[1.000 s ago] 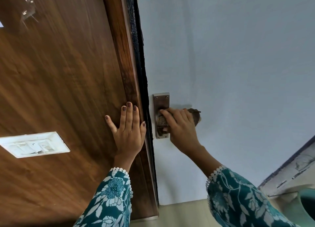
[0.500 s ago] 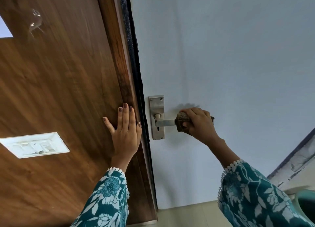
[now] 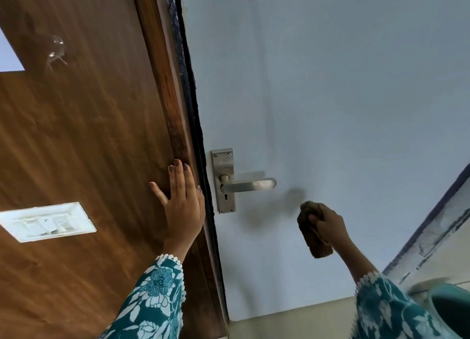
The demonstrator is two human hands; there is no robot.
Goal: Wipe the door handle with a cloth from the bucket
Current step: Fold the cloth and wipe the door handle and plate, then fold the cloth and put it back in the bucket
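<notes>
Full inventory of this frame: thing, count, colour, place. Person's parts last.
Lever door handle: 1, brushed silver metal, on its backplate at the pale blue door's left edge
Pale blue door: 1, fills centre and right
Wooden panel: 1, brown, left
Switch plate: 1, white, on the wooden panel
Folded cloth: 1, brown, below right of the handle, clear of it
Bucket: 1, teal, bottom right corner, partly seen
Sleeves: 2, teal floral
Left hand: flat on the wood
Right hand: grips the cloth
</notes>
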